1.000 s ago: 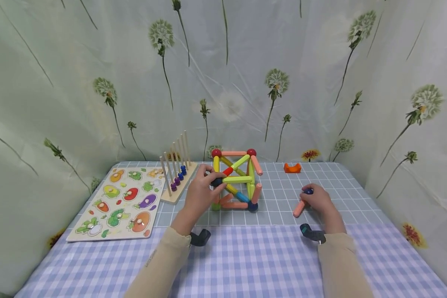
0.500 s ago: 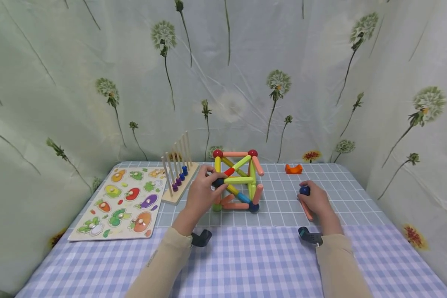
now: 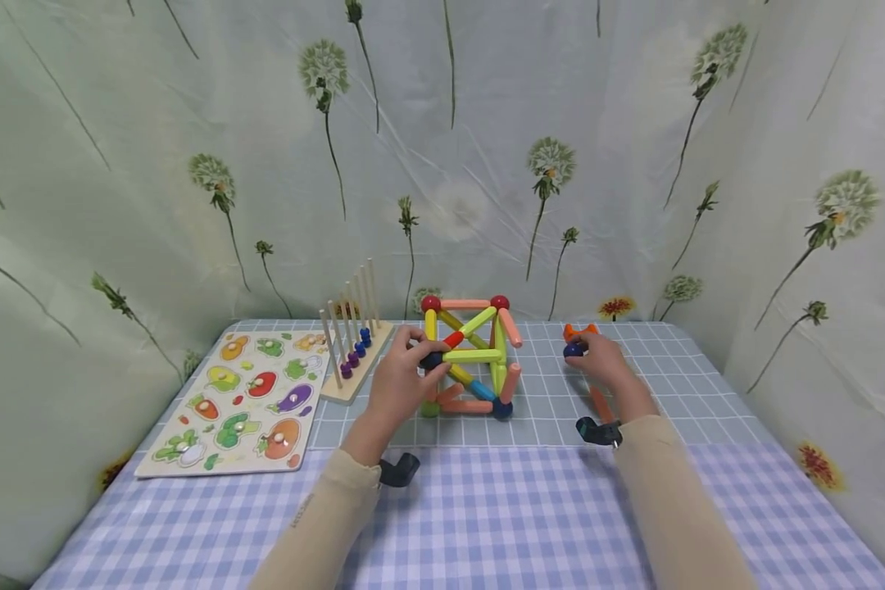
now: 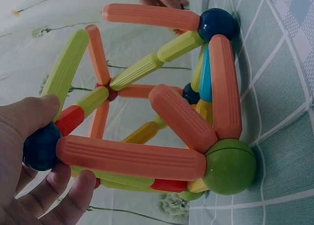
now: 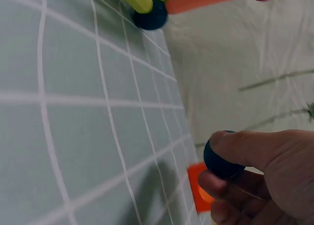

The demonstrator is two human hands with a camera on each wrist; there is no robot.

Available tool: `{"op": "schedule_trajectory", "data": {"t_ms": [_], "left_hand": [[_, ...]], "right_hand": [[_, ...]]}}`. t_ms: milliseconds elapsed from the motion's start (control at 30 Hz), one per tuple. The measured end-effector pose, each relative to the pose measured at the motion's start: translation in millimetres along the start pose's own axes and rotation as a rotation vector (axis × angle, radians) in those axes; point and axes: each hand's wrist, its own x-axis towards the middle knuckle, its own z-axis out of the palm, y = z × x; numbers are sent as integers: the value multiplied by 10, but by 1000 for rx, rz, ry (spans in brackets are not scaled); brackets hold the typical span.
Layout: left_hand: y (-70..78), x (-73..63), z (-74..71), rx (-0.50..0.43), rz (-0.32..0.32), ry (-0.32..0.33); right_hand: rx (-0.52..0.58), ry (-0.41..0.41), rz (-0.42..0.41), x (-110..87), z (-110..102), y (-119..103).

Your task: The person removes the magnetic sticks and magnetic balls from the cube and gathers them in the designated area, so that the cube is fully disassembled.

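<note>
My left hand (image 3: 398, 377) pinches a dark blue ball (image 4: 40, 149) at the upper near corner of a magnetic stick-and-ball frame (image 3: 472, 356). Salmon, lime, yellow and red sticks join there and at other balls; a salmon stick (image 4: 132, 157) runs from the pinched ball down to a green ball (image 4: 230, 167) on the mat. To the right of the frame, my right hand (image 3: 603, 362) holds a second dark blue ball (image 5: 223, 158) between thumb and fingers, above the mat. A loose salmon stick (image 3: 601, 405) lies under the right wrist, partly covered.
An orange curved block (image 3: 581, 329) sits just beyond the right hand. On the left lie a vegetable knob puzzle board (image 3: 224, 397) and a wooden peg stand (image 3: 350, 385) with purple and blue beads. A checked cloth (image 3: 487, 516) covers the near side.
My right hand has carried the blue ball left and away, towards the orange block. The loose salmon stick has swung round and now lies behind that hand. My left hand keeps its hold.
</note>
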Motion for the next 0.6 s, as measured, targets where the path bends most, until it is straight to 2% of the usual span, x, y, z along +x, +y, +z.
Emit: {"op": "schedule_trajectory", "data": {"t_ms": [167,267,467,600], "left_hand": [[-4,4,-1,2,-1,-4],[-4,10,1,3,10,4],[-5,4,5,9,22,16],[-10,-7,2,21,11,12]], "right_hand": [[11,-2,5,175,131,-93],[13,-4,38,223,225,-118],[-46,19,141,222,388,-153],[-60,39,153,208,447,-167]]}}
